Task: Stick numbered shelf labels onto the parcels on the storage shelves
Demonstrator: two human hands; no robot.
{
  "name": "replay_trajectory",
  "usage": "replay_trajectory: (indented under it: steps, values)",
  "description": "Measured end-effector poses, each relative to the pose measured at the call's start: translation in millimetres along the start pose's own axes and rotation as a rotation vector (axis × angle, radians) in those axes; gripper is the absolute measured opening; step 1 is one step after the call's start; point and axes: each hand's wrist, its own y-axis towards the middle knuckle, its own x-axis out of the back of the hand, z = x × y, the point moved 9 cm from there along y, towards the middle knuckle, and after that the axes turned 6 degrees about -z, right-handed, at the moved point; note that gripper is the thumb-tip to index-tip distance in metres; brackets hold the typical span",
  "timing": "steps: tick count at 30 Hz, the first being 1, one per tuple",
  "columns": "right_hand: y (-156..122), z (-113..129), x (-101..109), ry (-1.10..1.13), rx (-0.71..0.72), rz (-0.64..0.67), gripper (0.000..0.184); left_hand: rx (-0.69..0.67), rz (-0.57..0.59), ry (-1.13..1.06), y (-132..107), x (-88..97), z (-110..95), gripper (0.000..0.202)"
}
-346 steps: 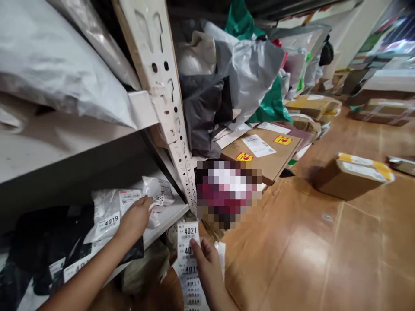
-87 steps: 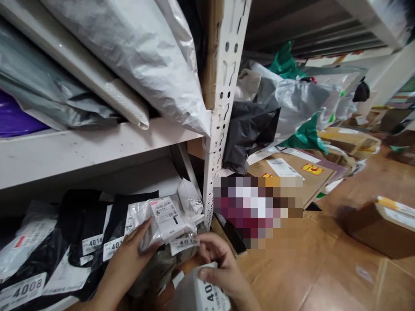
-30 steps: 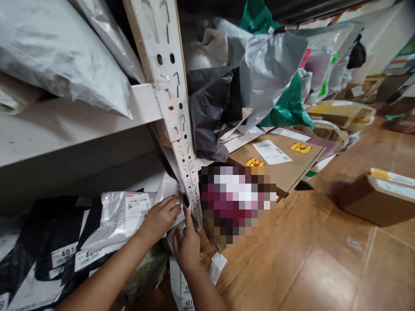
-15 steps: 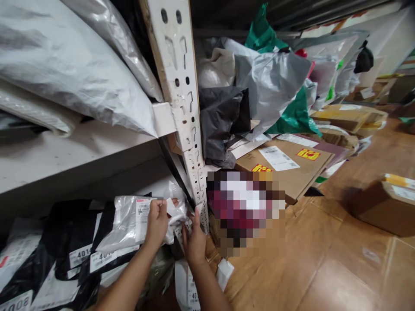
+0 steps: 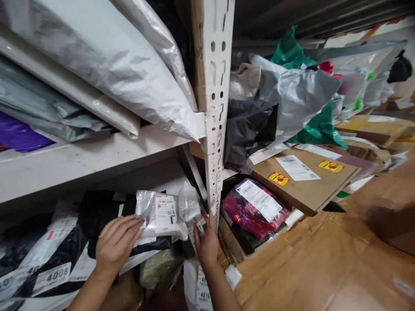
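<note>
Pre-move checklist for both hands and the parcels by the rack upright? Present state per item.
1. Left hand at the clear-bagged parcel: ok, fingertips at its left edge.
2. Parcel's shipping label face up and uncovered: ok.
3. Number sticker on that parcel: cannot tell, none readable.
4. Number-label strip readable: ok, 4016 shows beside the right forearm.
5. Right hand clear of the perforated upright: cannot tell, they overlap in view.
6. Number on the small white parcel readable: not ok, no legible digits.
</note>
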Motion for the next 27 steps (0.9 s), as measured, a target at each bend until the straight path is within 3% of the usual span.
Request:
replay_trajectory:
  steps: [2, 4, 7, 10, 13, 16, 20, 24, 26, 27]
  values:
    - [0, 1, 1, 0.005, 0.001, 0.0, 0.07, -0.021, 0.089, -0.024, -19, -7.0, 4, 0.017]
    - [0, 2, 1, -0.003, 0.007, -0.012, 0.07, 0.052, 0.101, -0.058, -31, -13.0, 11, 0.015]
    - [-1, 4, 2, -0.004, 0.012, -0.02, 0.07, 0.142, 0.112, -0.093, -42, -20.0, 15, 0.016]
    - [-2, 6, 3, 0.015, 0.0, -0.006, 0.071, 0.12, 0.207, -0.094, -51, -25.3, 12, 0.022]
    - [-4, 5, 3, 0.022, -0.038, 0.007, 0.072, 0.107, 0.356, -0.05, -63, -32.3, 11, 0.057]
    - [-6, 5, 4, 0.032, -0.064, 0.018, 0.072, 0.129, 0.425, 0.062, -74, -36.7, 12, 0.093]
    - [-2, 16, 21, 0.048, -0.034, -0.061, 0.068, 0.102, 0.439, 0.14, -82, -35.5, 0, 0.087]
    - [8, 30, 53, 0.232, -0.093, -0.138, 0.047, 0.356, 0.233, 0.011, -66, -7.6, -12, 0.074]
    - [9, 29, 60, 0.441, -0.244, -0.082, 0.036, 0.611, 0.161, -0.25, -57, -6.9, -19, 0.062]
    - [7, 27, 60, 0.568, -0.354, -0.032, 0.034, 0.785, 0.17, -0.438, -55, -16.7, -24, 0.054]
